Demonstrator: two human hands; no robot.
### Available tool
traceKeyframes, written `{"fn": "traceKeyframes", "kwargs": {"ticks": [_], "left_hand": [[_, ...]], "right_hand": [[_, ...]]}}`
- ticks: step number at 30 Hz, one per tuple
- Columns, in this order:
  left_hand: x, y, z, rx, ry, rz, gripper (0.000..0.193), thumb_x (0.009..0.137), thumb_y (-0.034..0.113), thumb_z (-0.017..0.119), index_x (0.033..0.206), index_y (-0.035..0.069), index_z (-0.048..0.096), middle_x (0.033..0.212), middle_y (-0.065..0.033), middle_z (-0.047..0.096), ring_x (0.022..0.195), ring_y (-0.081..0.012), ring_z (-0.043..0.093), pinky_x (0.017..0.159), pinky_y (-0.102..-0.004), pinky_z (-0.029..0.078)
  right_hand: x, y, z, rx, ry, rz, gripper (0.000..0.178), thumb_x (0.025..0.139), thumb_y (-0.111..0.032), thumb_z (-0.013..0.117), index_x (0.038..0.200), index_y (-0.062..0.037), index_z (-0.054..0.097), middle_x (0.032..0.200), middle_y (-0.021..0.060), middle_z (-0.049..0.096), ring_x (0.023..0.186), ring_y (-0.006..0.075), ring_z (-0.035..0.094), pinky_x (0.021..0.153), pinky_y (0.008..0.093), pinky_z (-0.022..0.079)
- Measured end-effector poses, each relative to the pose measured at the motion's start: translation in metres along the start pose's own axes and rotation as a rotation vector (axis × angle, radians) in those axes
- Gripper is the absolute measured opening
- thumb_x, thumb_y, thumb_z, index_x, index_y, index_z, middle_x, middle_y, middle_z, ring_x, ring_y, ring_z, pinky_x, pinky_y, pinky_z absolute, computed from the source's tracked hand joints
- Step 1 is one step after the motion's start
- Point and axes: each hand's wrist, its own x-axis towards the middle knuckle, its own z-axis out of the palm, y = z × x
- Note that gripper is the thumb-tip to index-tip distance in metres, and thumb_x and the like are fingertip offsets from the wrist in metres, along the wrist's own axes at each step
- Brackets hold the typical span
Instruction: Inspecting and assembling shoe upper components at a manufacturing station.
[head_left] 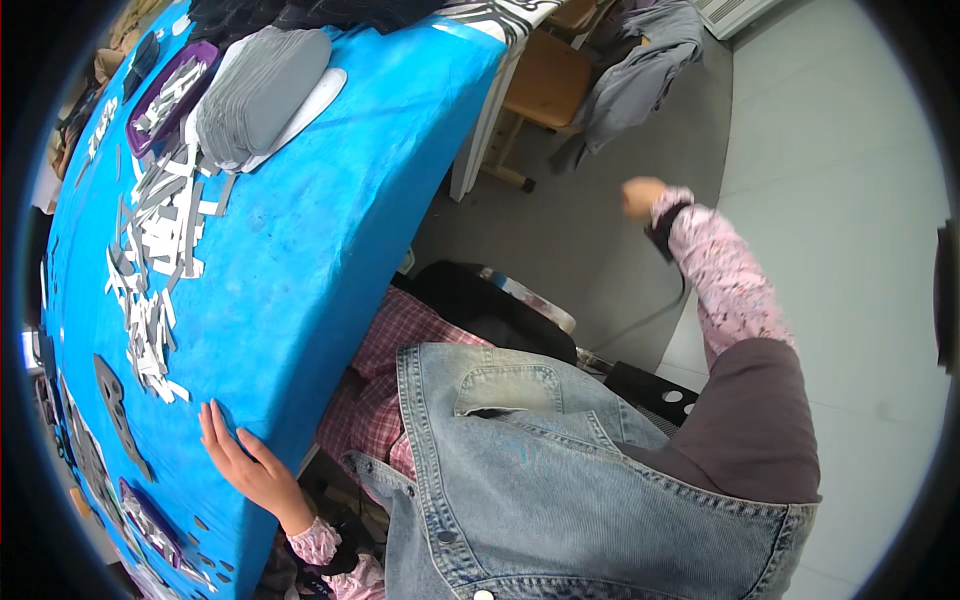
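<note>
My left hand [252,468] rests at the near edge of the blue-covered table [290,260], fingers stretched out and apart, holding nothing. Just beyond its fingertips lies the lower end of a loose heap of white and grey strips [160,235]. My right hand [643,198] is raised away from the table, out over the floor. Its fingers look curled in, slightly blurred, and whatever may be inside them is hidden. A dark band [662,235] circles that wrist, and a thin cord hangs below it.
A stack of rounded grey sheets [265,95] stands on the far part of the table beside a purple basket [140,132] of strips. Another purple basket [130,497] and a dark grey cut-out piece [118,415] lie at left. A wooden stool [545,80] with grey cloth stands behind the table.
</note>
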Motion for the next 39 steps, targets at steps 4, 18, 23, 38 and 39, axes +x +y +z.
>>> {"fn": "traceKeyframes", "kwargs": {"ticks": [4, 18, 23, 38, 39], "left_hand": [[-0.002, -0.007, 0.002, 0.0, 0.011, -0.001, 0.036, 0.092, 0.014, 0.036, 0.124, -0.002, 0.045, 0.127, -0.0179, 0.043, 0.118, -0.0313, 0.042, 0.098, -0.0397, 0.032], [0.048, 0.114, 0.004, -0.949, -0.537, 0.149, 0.055, 0.08, 0.005, 0.06, 0.13, 0.003, 0.037, 0.088, -0.0073, 0.06, 0.085, -0.017, 0.057, 0.084, -0.0309, 0.043], [0.062, 0.205, 0.057, -1.135, -1.164, 0.351, 0.068, 0.08, 0.014, 0.062, 0.136, 0.004, 0.025, 0.089, -0.0096, 0.06, 0.077, -0.0179, 0.059, 0.074, -0.0301, 0.047], [0.026, 0.319, 0.151, -0.8, -1.366, 0.48, 0.062, 0.075, 0.039, 0.066, 0.118, -0.001, 0.044, 0.08, -0.0126, 0.062, 0.075, -0.0234, 0.061, 0.069, -0.0317, 0.047], [0.022, 0.324, 0.153, -0.976, -1.426, 0.439, 0.068, 0.075, 0.038, 0.066, 0.124, -0.002, 0.039, 0.08, -0.013, 0.062, 0.075, -0.025, 0.061, 0.07, -0.0331, 0.048]], "right_hand": [[0.035, -0.014, -0.144, 0.067, 0.315, -0.25, 0.034, 0.078, -0.032, 0.055, 0.079, 0.001, 0.061, 0.077, 0.0202, 0.061, 0.073, 0.0368, 0.058, 0.066, 0.0416, 0.046], [-0.096, -0.224, -0.38, 0.298, 0.359, -1.116, 0.045, 0.084, -0.041, 0.053, 0.096, 0.0011, 0.063, 0.086, 0.0116, 0.064, 0.08, 0.0188, 0.06, 0.072, 0.0285, 0.047], [-0.114, -0.21, -0.36, 0.324, 0.316, -1.085, 0.045, 0.084, -0.041, 0.053, 0.096, 0.001, 0.063, 0.086, 0.0113, 0.064, 0.079, 0.0186, 0.06, 0.072, 0.0286, 0.047], [-0.101, -0.127, -0.304, 0.473, 0.218, -1.011, 0.045, 0.083, -0.041, 0.054, 0.095, 0.0009, 0.063, 0.084, 0.0104, 0.064, 0.078, 0.0181, 0.06, 0.071, 0.0288, 0.047], [-0.1, -0.125, -0.301, 0.483, 0.216, -1.016, 0.045, 0.083, -0.042, 0.054, 0.095, 0.0009, 0.063, 0.084, 0.0104, 0.064, 0.078, 0.0181, 0.06, 0.07, 0.0289, 0.047]]}}
